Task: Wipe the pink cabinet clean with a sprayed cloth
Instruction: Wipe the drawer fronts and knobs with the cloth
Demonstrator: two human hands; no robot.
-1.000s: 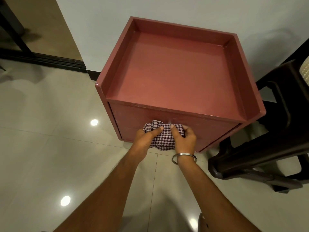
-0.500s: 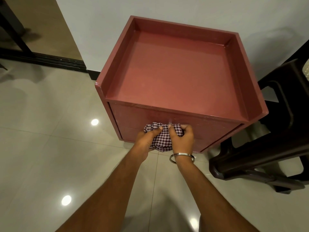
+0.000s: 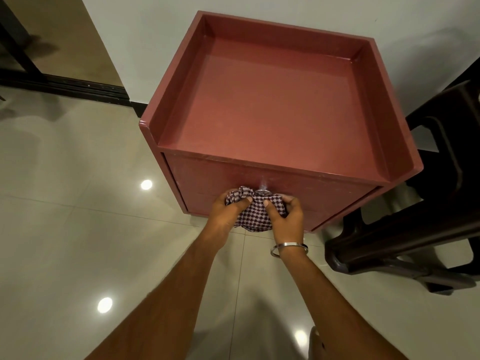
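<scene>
The pink cabinet (image 3: 270,105) stands against the white wall, its top a shallow tray with raised rims on three sides. A checkered cloth (image 3: 255,215) is bunched against the cabinet's front panel, just under a small metal knob (image 3: 262,194). My left hand (image 3: 226,213) grips the cloth's left side. From the right, my right hand (image 3: 287,216), with a metal bangle on its wrist, holds the cloth with thumb and fingers curled round it. No spray bottle is in view.
A dark plastic chair (image 3: 426,224) stands close to the cabinet's right side. Glossy beige floor tiles (image 3: 78,229) spread to the left and below. A dark door track (image 3: 65,85) runs along the far left.
Both hands stay on the cloth at the front panel and have shifted only slightly. The metal knob now shows above the cloth.
</scene>
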